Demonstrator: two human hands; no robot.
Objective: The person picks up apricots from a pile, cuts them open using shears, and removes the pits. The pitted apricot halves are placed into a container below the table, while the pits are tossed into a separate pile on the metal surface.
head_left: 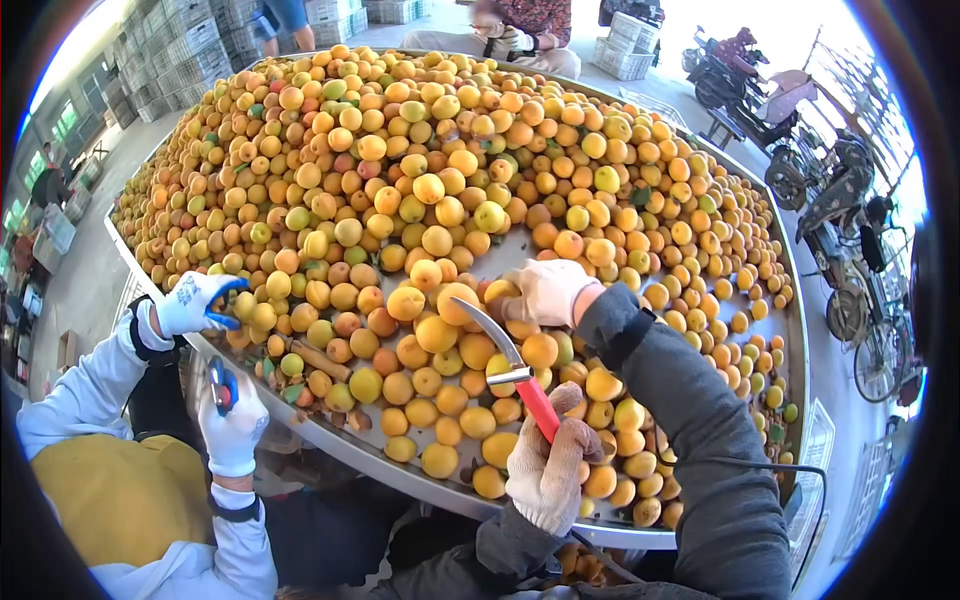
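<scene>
Gloved, my left hand (548,470) is closed round the red handle of a curved knife (540,405), its blade pointing up and to the left over the fruit. My right hand (548,292), in a pale glove, reaches into the heap of orange-yellow fruit (437,240). Its fingers are bent at a fruit beside the bare patch of metal; what they hold, if anything, is partly hidden. The fruit lies on a large metal-edged table (340,440).
At the left, a co-worker's gloved hands (195,303) touch fruit and hold a blue-handled tool (222,385). Another person (535,22) sits beyond the table. Stacked crates (165,55) stand at the back left, motorbikes (840,190) at the right. A dark cable (740,463) crosses the right corner.
</scene>
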